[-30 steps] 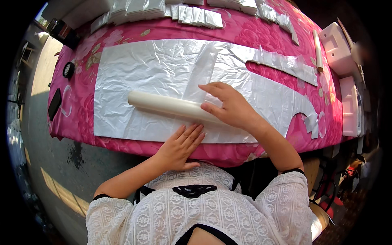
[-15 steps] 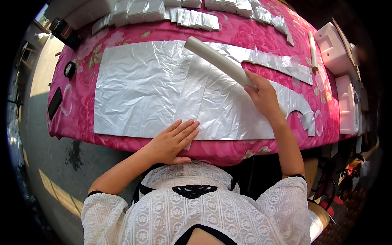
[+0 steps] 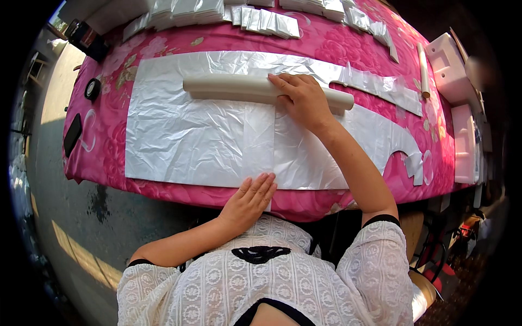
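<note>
A large white plastic carrier bag (image 3: 185, 136) lies flat and creased, with its cut-out handle end at the right. Across its far half rests a long pale grey tube (image 3: 228, 89), roughly parallel to the bag's long edge. My right hand (image 3: 304, 100) lies over the tube right of its middle, fingers on the far side, gripping it from above; the thumb is hidden or unclear. At the near edge of the bag my left hand (image 3: 251, 198) lies flat, fingers stretched out side by side, fingertips on the plastic and nothing held. A narrow strip shows just beneath those fingers.
A pink flowered cloth covers the table (image 3: 109, 152). Folded white packets (image 3: 266, 22) line its far side. At the left are a dark jar (image 3: 87, 41), a black tape roll (image 3: 92, 89) and a phone (image 3: 72, 134). Another tube (image 3: 423, 70) and white foam boxes (image 3: 448, 68) stand right.
My right hand has carried the tube leftward and turned it from slanting to nearly level across the bag. The left hand has slid slightly right and nearer to me along the near edge.
</note>
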